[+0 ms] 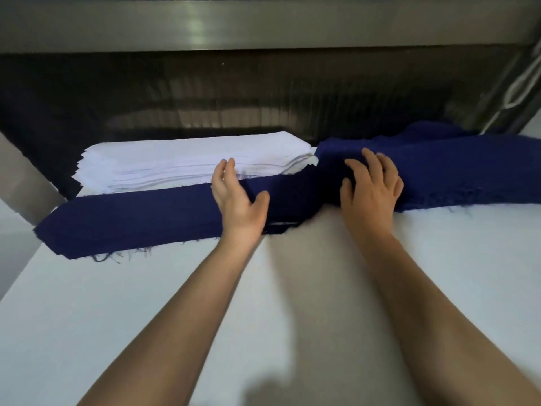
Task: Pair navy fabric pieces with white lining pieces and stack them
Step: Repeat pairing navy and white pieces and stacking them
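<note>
Nearest us, both bare forearms reach forward over the white counter [292,303], their elbows cut off by the bottom edge. The left hand [237,197] is open, fingers straight and close together, thumb spread wide; it stands on its edge over the long navy fabric piece [131,221] that lies across the counter, and its fingertips reach the front of the white lining stack [190,162] just behind. We cannot tell whether they touch the lining. The right hand [371,186] is open too, fingers spread and slightly bent, resting palm down on the navy fabric pile [453,171] at the right; its fingertips are blurred. Where the long piece meets the pile, between the hands, the layers merge into one dark mass. The pile runs out of view at the right. Beyond the fabric, a dark recess under a metal beam [263,24] is hard to make out.
</note>
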`<state>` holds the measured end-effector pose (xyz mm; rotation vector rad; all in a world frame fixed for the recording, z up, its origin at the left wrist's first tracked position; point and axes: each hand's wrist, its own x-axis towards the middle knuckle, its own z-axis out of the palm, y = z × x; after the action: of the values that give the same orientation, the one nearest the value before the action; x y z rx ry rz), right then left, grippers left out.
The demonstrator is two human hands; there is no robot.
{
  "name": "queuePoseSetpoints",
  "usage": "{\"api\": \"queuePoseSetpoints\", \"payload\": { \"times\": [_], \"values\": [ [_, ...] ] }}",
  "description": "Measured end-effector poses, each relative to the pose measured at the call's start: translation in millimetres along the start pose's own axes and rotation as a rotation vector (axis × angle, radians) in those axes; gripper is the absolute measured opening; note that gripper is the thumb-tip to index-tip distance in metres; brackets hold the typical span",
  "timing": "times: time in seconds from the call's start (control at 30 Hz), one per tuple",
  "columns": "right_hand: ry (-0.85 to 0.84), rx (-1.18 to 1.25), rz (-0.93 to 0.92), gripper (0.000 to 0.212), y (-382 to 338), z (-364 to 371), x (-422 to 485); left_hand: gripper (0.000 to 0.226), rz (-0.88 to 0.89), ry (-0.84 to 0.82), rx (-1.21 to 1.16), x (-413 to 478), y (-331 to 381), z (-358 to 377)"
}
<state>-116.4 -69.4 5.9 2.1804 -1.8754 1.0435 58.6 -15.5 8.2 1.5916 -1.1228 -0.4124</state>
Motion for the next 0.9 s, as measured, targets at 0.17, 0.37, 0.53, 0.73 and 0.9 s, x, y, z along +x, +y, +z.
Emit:
{"api": "queuePoseSetpoints", "payload": {
  "times": [0.17, 0.37, 0.53, 0.73, 0.9],
  "values": [
    [-0.011, 0.007, -0.019, 0.037, 12, -9, 7, 0.06, 0.151, -0.179, 0.035, -2, 17, 48],
    [0.047, 0.142, 0.013, 0.033, 18, -16, 15, 0.054, 0.248, -0.22, 0.142, -10, 31, 82],
    [0.072, 0.259, 0.069, 0.025, 18, -20, 19, 0.053, 0.24, -0.25, 0.19, -17, 40, 99],
    [0.182, 0.569, 0.248, 0.012, 21, -23, 23, 0.054, 0.267, -0.229, 0.196, -24, 38, 97],
    [0.294, 0.684, 0.217, 0.016, 16, -21, 16, 0.061, 0.407, -0.168, 0.141, -25, 39, 92]
  ]
}}
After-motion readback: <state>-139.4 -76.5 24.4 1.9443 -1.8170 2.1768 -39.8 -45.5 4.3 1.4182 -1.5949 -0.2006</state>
